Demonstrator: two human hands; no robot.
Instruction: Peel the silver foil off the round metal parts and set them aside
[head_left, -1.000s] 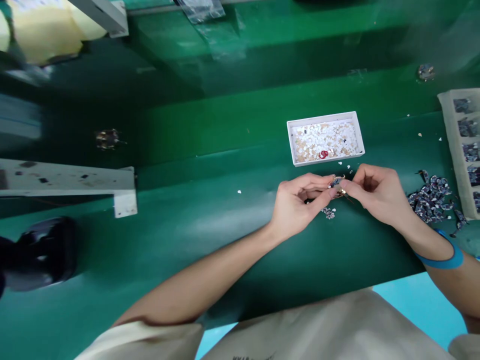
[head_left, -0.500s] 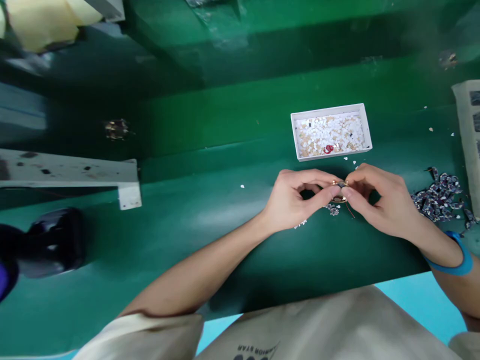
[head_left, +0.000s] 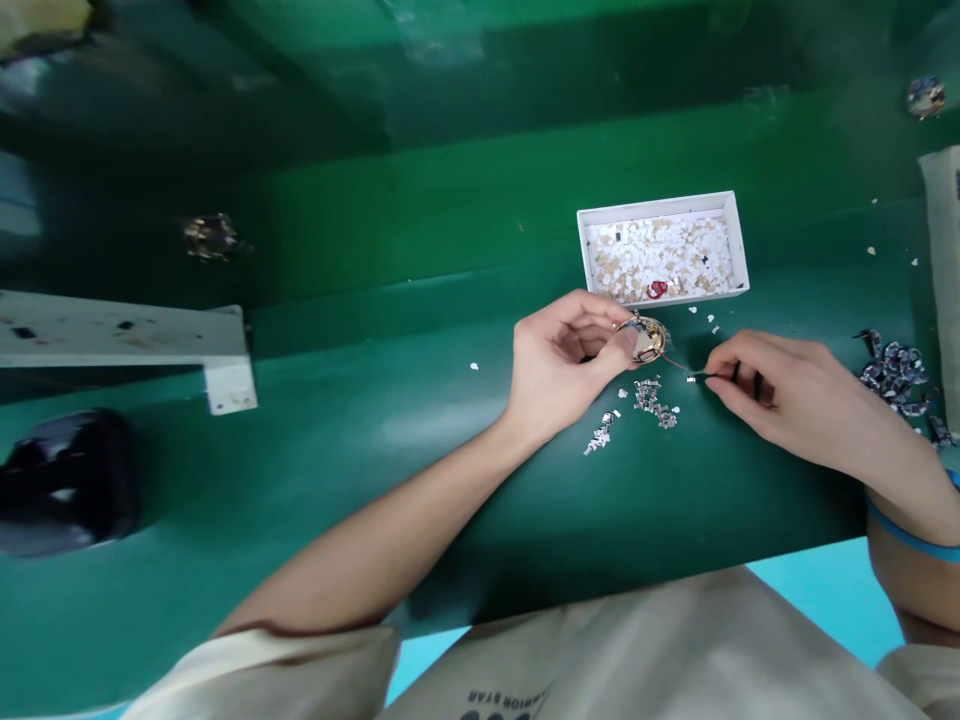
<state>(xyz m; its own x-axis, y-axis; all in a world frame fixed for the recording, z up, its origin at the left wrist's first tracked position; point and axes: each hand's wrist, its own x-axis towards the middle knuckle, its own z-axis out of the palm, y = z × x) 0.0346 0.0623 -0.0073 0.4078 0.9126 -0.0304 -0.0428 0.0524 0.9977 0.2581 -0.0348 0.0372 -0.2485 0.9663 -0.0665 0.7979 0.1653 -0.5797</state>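
My left hand (head_left: 559,360) pinches a round gold-rimmed watch-like part (head_left: 649,340) between thumb and fingers, above the table. A thin reddish wire (head_left: 675,362) runs from the part's lower right edge toward my right hand (head_left: 787,395). The fingers of that hand are closed on a thin dark tool, apparently tweezers (head_left: 699,374), whose tip is near the wire's end; whether it grips the wire I cannot tell. Beneath the hands lie small silvery pieces (head_left: 654,402) and another little group of metal bits (head_left: 600,436).
Behind the hands stands a white box (head_left: 739,245) holding many white and tan scraps and a red coil. Dark small parts (head_left: 896,375) are heaped at right beside a pale tray (head_left: 943,250). A white bracket (head_left: 229,385) and a black object (head_left: 71,485) are at left.
Both hands were together on the round part. My right hand has moved right, apart from it, and the tool now shows. My left hand has tilted the part and shifted it slightly left and away.
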